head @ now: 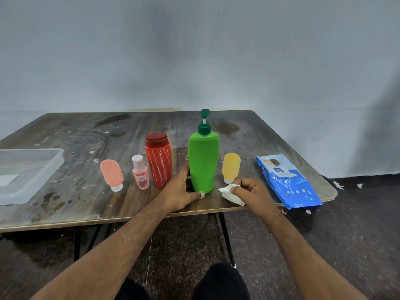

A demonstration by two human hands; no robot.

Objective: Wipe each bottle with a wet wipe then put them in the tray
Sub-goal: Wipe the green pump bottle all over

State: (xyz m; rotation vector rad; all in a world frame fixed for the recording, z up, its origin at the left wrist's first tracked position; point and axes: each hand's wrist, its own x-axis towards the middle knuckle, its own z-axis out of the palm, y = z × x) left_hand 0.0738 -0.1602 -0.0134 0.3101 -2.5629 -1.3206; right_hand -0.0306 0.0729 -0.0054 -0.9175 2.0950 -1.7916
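A bare, plain room is showing: a stained, worn wooden folding table (86,137) is standing against a blank grey-white plastered wall (194,50) on a dark speckled floor (357,224).

Matt green bottle (203,163), stained wood-grain table (86,135)

Hardly any print is coming through legibly. The blue wet wipes pack (287,180), lying at about 3 o'clock on the worktop (86,131), is showing white lettering along its left edge and a small dark blue label patch, both too blurred to read. The small pink bottle (140,175), at about 9 o'clock from the green pump bottle (203,163), is carrying a label with unreadable dark marks.
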